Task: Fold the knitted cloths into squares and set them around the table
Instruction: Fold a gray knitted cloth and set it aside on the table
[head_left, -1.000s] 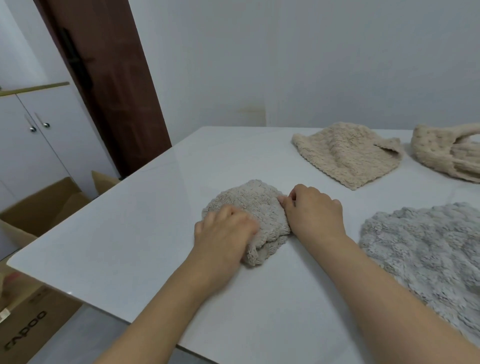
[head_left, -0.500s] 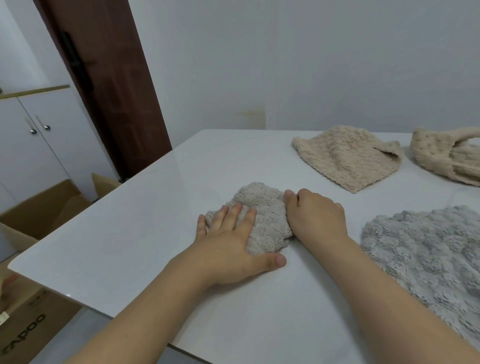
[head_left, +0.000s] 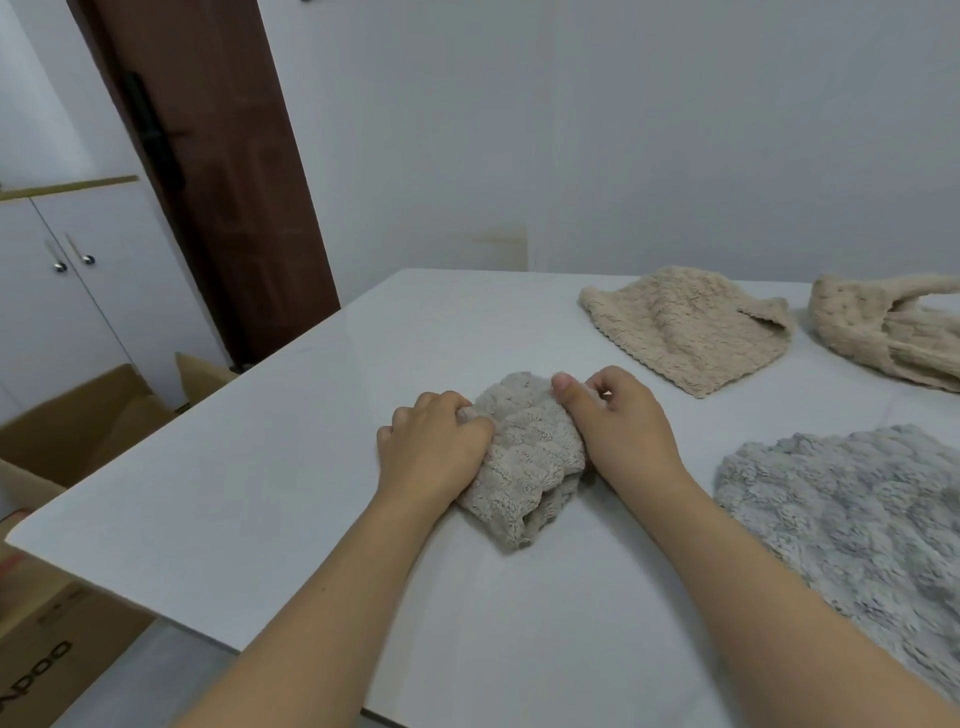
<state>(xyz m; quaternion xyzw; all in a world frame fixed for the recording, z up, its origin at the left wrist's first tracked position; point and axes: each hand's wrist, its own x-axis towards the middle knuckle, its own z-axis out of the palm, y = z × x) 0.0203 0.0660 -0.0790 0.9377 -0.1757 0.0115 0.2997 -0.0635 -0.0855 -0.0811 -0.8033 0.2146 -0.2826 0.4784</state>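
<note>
My left hand (head_left: 434, 452) and my right hand (head_left: 621, 428) both grip the taupe cloth (head_left: 522, 462), which lies near the middle of the white surface (head_left: 249, 467), toward its left half.

Left hand: fingers curled over the cloth's left edge, knuckles up, pinching a ridge of fabric. Right hand: fingers curled at the cloth's far right corner, thumb (head_left: 563, 388) pressed on top of the fabric; the fingertips are tucked under the hand, so I cannot tell how much material they hold.

Condition of the taupe cloth: grey-beige, thick, plush, with a quilted bump pattern across the top face. It is bunched into a compact, roughly triangular wad rather than a flat square. Its near corner points toward me, and layered edges show there, with one fold gaping slightly open.

Other cloths on the surface:
- Beige cloth (head_left: 685, 325): far side, right of centre, folded flat with a scalloped edge; one corner is turned up at its right.
- Cream cloth (head_left: 883, 332): far right, just beside the beige cloth, rumpled, with a raised loop of fabric.
- Grey cloth (head_left: 852, 525): near right, fluffy, spread out loosely, just beside my right forearm.

Left of the surface stand open cardboard boxes (head_left: 72, 415), a white cabinet (head_left: 67, 291) and a dark brown door (head_left: 218, 171).
</note>
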